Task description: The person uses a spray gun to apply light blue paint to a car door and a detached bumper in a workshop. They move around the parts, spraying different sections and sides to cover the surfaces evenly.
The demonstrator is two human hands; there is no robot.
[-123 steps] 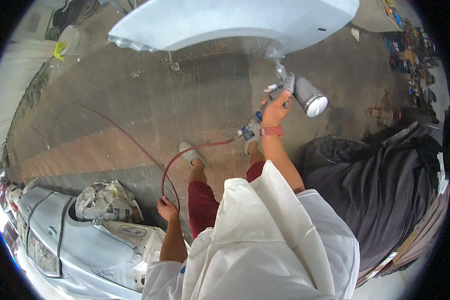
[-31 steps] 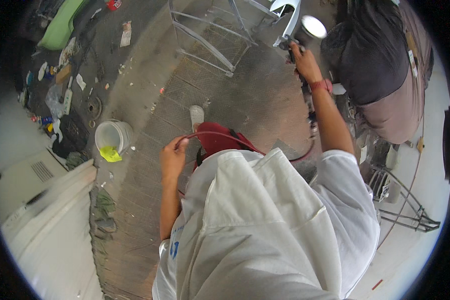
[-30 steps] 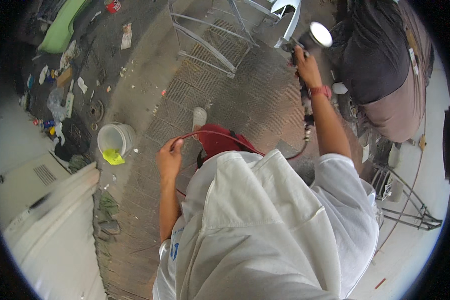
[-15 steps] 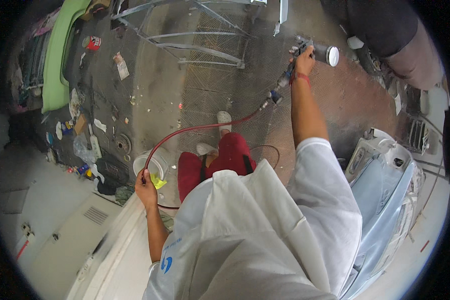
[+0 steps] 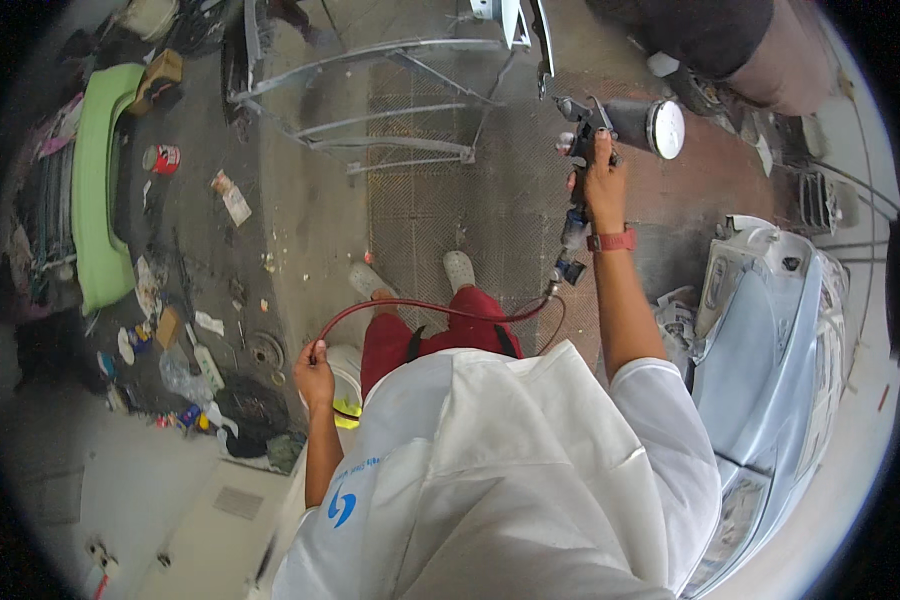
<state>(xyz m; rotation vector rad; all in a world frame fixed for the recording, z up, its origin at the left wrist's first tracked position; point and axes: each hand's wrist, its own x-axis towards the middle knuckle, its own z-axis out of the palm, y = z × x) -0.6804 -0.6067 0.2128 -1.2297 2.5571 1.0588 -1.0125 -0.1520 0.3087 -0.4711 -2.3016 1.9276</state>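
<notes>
My right hand [image 5: 604, 185] is wrapped round the handle of a spray gun [image 5: 592, 130], held out at the far right of centre. A dark cup with a white end [image 5: 645, 127] sticks out to the gun's right. Below the grip, a fitting joins the gun to a red air hose [image 5: 440, 303], which curves across in front of my legs. At the left, my left hand [image 5: 314, 377] is closed on that hose. Near the gun's nozzle, a narrow pale panel [image 5: 543, 50] hangs at the top of the view.
A grey metal frame stand [image 5: 400, 140] stands ahead. To the left lie a green bumper [image 5: 100, 190], a red can [image 5: 162, 159] and scattered litter. A white bucket [image 5: 345, 372] is beside my left hand. Light blue car body [image 5: 770, 350] stands at right; a dark-clothed person [image 5: 730, 35] is at upper right.
The spray gun has turned and sits slightly lower in view. My feet now stand side by side, and the stand and floor items have shifted in view. Both hands keep their hold.
</notes>
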